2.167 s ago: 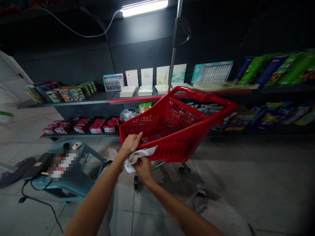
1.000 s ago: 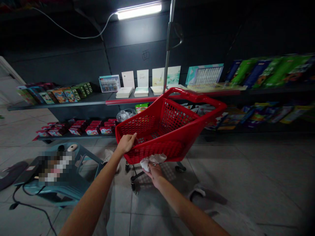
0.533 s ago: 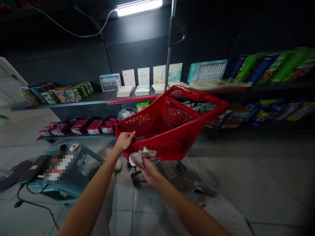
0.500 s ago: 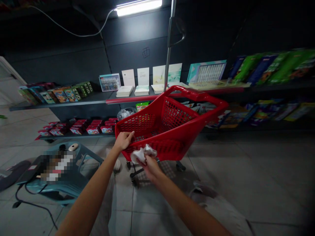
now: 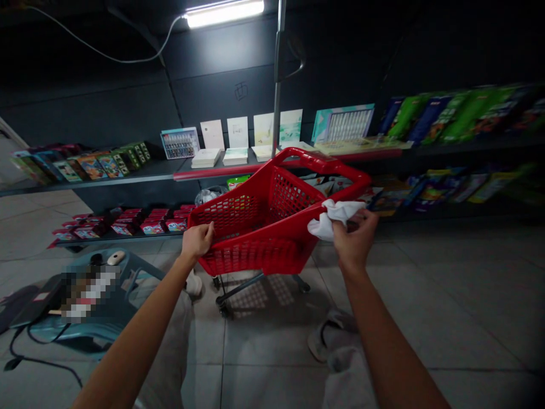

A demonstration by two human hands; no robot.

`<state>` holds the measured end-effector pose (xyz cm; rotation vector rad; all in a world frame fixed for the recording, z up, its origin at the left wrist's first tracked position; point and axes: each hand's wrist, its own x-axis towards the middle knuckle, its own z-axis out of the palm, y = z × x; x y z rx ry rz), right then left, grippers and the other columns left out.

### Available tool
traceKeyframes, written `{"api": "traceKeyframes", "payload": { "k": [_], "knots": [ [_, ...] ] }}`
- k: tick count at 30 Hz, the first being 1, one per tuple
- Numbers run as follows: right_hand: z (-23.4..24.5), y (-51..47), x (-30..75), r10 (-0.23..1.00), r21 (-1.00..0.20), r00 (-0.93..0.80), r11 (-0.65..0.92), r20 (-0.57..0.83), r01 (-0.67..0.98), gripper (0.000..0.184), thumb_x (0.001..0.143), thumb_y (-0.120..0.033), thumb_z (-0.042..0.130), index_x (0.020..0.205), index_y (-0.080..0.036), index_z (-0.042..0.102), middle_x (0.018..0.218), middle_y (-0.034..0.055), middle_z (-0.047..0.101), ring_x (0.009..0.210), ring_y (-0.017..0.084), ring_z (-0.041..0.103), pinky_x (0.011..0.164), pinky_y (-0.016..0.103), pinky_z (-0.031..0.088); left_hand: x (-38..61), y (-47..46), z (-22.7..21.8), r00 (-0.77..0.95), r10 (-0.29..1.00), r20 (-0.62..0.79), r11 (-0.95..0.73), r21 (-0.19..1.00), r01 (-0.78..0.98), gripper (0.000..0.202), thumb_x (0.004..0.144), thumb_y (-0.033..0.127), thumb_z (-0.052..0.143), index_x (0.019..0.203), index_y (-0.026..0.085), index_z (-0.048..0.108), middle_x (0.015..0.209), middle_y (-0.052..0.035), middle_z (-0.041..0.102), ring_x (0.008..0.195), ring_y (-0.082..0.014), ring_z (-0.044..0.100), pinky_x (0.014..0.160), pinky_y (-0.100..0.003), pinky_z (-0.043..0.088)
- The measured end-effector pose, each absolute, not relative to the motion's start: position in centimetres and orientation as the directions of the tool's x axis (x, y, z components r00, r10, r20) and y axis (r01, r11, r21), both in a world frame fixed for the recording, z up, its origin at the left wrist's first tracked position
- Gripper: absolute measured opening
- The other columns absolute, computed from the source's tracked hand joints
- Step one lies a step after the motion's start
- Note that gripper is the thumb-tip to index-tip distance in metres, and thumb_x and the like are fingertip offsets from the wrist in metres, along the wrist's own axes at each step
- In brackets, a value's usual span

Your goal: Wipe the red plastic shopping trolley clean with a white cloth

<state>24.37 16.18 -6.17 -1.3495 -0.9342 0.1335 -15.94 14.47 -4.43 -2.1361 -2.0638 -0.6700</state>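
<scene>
Cloth (image 5: 324, 226), crumpled white, pinched in right hand (image 5: 355, 240); left hand (image 5: 197, 241), gripping red plastic shopping cart (image 5: 272, 232), should brace it.

The bare right hand (image 5: 354, 240) is carrying the crumpled white cloth (image 5: 327, 222) from low on the near side of the red plastic shopping cart (image 5: 255, 255) up to its right end.

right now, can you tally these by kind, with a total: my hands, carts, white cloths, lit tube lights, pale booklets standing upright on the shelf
Hands: 2 (left hand, right hand)
Red cart: 1
White cloth: 1
Lit tube light: 1
Upright pale booklets: 4
Total: 9
</scene>
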Motion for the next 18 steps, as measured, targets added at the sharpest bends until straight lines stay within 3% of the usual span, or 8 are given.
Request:
{"api": "traceKeyframes", "payload": {
  "k": [4,7,10,13,18],
  "knots": [
    [-7.4,16.7,25.4,0.638,-0.787,0.539,0.179,0.550,0.591,0.041,0.076,-0.031,0.061,0.114,-0.017,0.059,0.107,0.0130,0.066,0.094,0.025,0.063,0.087,0.039,0.051,-14.5,13.6,-3.8,-0.061,0.898,0.436,0.016,0.107,0.994,0.056,0.105,0.048,0.026,0.082,0.020,0.070,0.091,-0.0097,0.075,0.079,-0.0198,0.066,0.063,-0.029,0.029],
    [-9.4,17.4,25.4,0.730,-0.682,0.420,0.086,0.539,0.726,0.039,0.076,-0.024,0.057,0.114,-0.014,0.061,0.114,0.0176,0.064,0.104,0.028,0.062,0.094,0.041,0.049,-12.2,13.3,-3.3,0.043,0.917,0.395,-0.093,0.109,0.990,0.057,0.106,0.047,0.022,0.087,0.021,0.068,0.096,-0.0087,0.075,0.083,-0.0199,0.067,0.065,-0.029,0.032],
    [-11.9,18.1,24.8,0.885,-0.647,0.364,-0.099,0.289,0.756,0.042,0.073,-0.019,0.062,0.114,-0.012,0.064,0.110,0.0196,0.068,0.099,0.029,0.066,0.088,0.037,0.050,-9.2,13.6,-3.1,0.247,0.940,0.235,-0.284,0.135,0.949,0.058,0.106,0.051,0.020,0.091,0.023,0.068,0.099,-0.0080,0.075,0.089,-0.0211,0.069,0.069,-0.028,0.035],
    [-14.4,18.7,23.8,0.931,-0.622,0.362,-0.260,0.040,0.738,0.038,0.071,-0.012,0.064,0.108,-0.006,0.068,0.097,0.0219,0.072,0.094,0.031,0.070,0.083,0.035,0.051,-6.9,13.7,-3.3,0.265,0.956,0.127,-0.280,0.118,0.953,0.063,0.104,0.059,0.018,0.094,0.024,0.070,0.090,-0.0088,0.075,0.083,-0.0231,0.069,0.070,-0.029,0.036],
    [-17.4,18.5,23.0,0.920,-0.670,0.392,-0.279,0.019,0.688,0.029,0.076,-0.007,0.062,0.103,-0.001,0.070,0.088,0.0234,0.073,0.093,0.033,0.072,0.082,0.037,0.052,-6.2,13.3,-4.3,0.191,0.954,0.231,-0.224,0.129,0.966,0.063,0.103,0.062,0.020,0.095,0.024,0.070,0.096,-0.0093,0.077,0.084,-0.0229,0.069,0.070,-0.030,0.035]
  ]
}}
